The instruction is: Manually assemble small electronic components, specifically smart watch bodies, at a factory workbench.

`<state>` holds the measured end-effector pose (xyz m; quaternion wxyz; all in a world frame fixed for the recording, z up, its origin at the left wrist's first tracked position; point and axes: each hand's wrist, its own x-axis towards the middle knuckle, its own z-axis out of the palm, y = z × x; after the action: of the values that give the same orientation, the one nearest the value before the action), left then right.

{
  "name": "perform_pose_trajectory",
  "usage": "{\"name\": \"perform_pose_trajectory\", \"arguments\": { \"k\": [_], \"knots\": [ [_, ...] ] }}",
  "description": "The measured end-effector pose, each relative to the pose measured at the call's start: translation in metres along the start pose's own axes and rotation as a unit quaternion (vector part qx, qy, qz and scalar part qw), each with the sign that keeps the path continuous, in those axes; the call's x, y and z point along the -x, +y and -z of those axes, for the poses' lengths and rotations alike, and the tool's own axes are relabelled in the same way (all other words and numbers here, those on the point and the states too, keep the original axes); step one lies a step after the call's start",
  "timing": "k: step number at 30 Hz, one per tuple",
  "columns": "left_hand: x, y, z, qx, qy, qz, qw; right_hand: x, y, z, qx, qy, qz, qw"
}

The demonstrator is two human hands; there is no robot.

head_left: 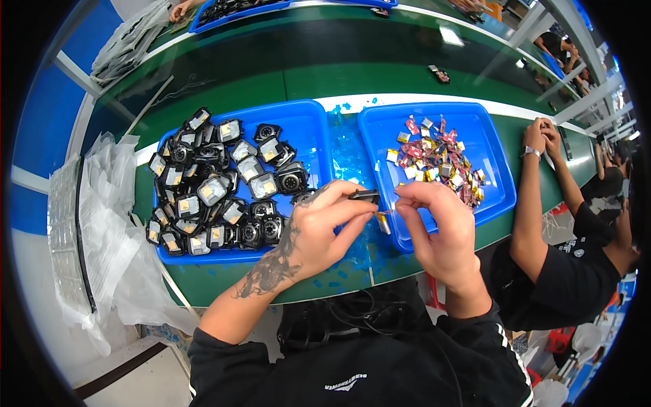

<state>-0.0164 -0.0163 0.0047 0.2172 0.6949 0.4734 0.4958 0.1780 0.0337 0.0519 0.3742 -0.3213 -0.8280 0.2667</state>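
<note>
Pinching a dark case (366, 195), the left hand (324, 227) held it towards the right hand (444, 230), seemingly so both could reach; the right's finger and thumb curled close, grip unclear; watches (211, 190) lay left of the left hand, parts (445, 170) beyond the right, apparently handy

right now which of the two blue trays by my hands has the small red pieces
The right-hand tray, by your right hand: it holds small red, yellow and silver pieces, whereas the left-hand tray holds black watch-like cases.
</note>
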Motion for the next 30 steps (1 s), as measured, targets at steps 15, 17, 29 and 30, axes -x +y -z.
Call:
{"name": "perform_pose_trajectory", "arguments": {
  "k": [15, 17, 29, 30],
  "knots": [
    [0.004, 0.008, -0.004, 0.062, -0.035, 0.101, 0.992, 0.005, 0.008, 0.005, -0.098, -0.072, -0.080, 0.989],
    [0.004, 0.008, -0.007, 0.077, -0.026, 0.117, 0.990, 0.005, 0.010, 0.001, -0.175, -0.098, -0.212, 0.956],
    [0.006, 0.001, -0.011, 0.354, -0.006, 0.264, 0.897, 0.011, 0.017, -0.018, -0.304, -0.032, -0.237, 0.922],
    [0.007, 0.000, -0.012, 0.343, -0.003, 0.256, 0.904, 0.011, 0.015, -0.020, -0.305, -0.034, -0.236, 0.922]
  ]
}}
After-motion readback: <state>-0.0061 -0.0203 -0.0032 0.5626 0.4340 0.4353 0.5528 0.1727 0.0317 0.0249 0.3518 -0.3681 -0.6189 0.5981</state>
